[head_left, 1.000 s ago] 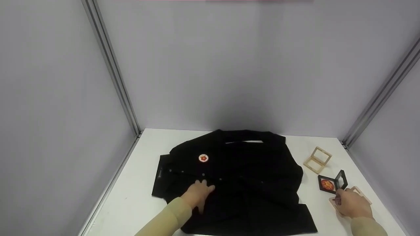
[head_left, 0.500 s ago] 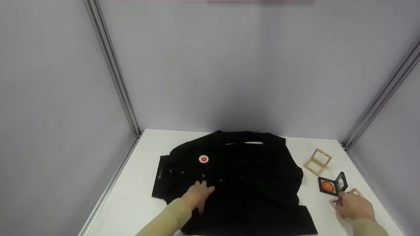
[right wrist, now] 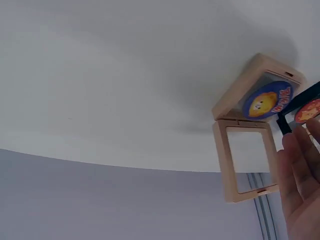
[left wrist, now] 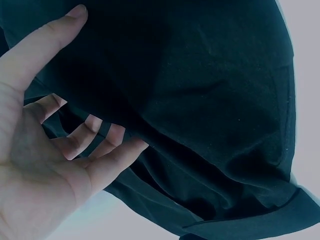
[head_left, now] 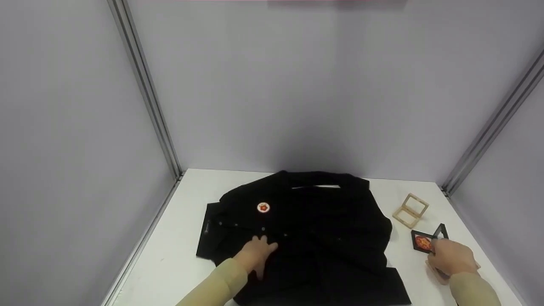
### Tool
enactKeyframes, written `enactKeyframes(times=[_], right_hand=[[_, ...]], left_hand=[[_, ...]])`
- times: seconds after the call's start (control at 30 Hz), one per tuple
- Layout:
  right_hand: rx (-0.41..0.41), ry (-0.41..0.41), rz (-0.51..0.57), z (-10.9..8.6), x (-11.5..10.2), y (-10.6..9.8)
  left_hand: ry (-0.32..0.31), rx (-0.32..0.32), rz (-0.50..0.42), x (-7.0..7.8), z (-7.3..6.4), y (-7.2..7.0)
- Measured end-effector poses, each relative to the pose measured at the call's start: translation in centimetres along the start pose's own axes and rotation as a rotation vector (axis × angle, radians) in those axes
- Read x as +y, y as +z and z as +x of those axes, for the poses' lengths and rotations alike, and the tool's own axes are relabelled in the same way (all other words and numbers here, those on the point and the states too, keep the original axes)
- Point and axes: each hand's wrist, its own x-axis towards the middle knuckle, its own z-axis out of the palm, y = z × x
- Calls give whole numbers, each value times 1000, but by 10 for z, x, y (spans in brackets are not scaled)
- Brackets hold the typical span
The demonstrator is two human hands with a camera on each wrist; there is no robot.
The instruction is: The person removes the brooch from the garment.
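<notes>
A black buttoned shirt (head_left: 352, 255) lies spread on the white table. A round white badge with a red flower (head_left: 263, 207) sits on it. My left hand (head_left: 255, 255) rests on the shirt with fingers spread; in the left wrist view they bend slightly above its folds. My right hand (head_left: 454, 257) reaches over a small black display case (head_left: 413, 240), whose lid stands up. An orange-red badge (head_left: 423, 242) lies inside it. In the right wrist view, the fingers (right wrist: 295, 175) look nearly straight, close to the case's corner; the thumb is hidden.
A pinkish case (head_left: 437, 274), partly under my right hand, stands open with a blue badge (right wrist: 267, 104) in it. Farther back is an open wooden case (head_left: 410, 210). Grey panels (head_left: 314, 85) enclose the table (head_left: 161, 238) at the back and sides.
My right hand has moved from the pinkish case forward and left to the black case, now covering part of it. My left hand and the shirt have not moved.
</notes>
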Motion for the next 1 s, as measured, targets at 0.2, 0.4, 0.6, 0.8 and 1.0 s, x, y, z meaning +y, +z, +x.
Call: enactKeyframes(times=[0.2,0.4,0.6,0.8,1.0], right_hand=[[0,-34,-11,16,-17,-17],[-55,-33,51,29,-34,-30],[-107,-64,60,42,-52,-38],[-122,-96,116,55,-76,-43],[-130,-118,146,64,-100,-53]], left_hand=[[0,7,21,1,-2,0],[0,22,-2,-1,-3,-2],[-2,18,-10,-2,-2,-4],[4,22,6,-1,-1,-2],[1,20,34,-3,-1,-2]])
